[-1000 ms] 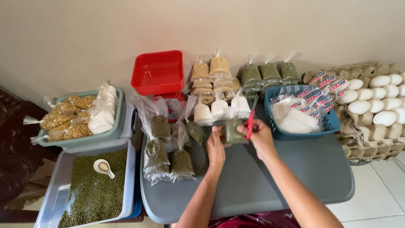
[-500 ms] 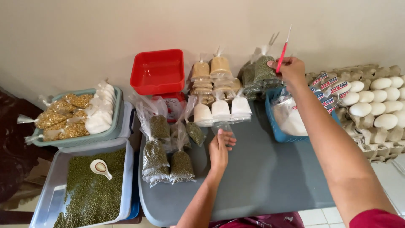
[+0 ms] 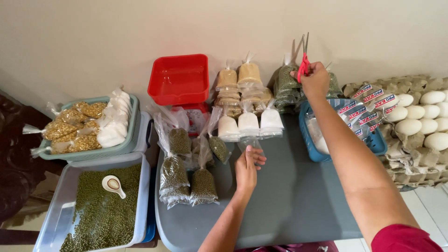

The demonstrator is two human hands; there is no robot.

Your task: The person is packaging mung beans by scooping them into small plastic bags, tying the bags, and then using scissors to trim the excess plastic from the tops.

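The right hand [image 3: 316,79] is stretched out to the back of the grey table [image 3: 289,205], fingers clenched through the red handles of a pair of scissors [image 3: 304,59] whose blades point up in front of the wall, just above the stacked bags of green beans [image 3: 285,88] at the back. The left hand [image 3: 247,164] lies near the middle of the table, its fingertips pinching a small, clear plastic bag [image 3: 251,144] just in front of the three bags of white powder [image 3: 248,123]; whether that clear bag has anything in it I cannot tell. To the left stand filled bags of green beans [image 3: 189,175], and further left a clear tub of loose green beans [image 3: 100,214] with a small white scoop [image 3: 113,184] lying on top. A red tray [image 3: 179,79] sits on a scale at the back, a blue basket [image 3: 322,149] of packets lies under the right forearm, and egg trays [image 3: 420,126] fill the far right. As I judge it, handling the scissors well here means keeping the blades closed and pointed away from the thin bags, since a stray tip would slit one easily, and keeping the forearm from dragging across the blue basket. The left hand does best to keep the clear bag pinned flat and steady.
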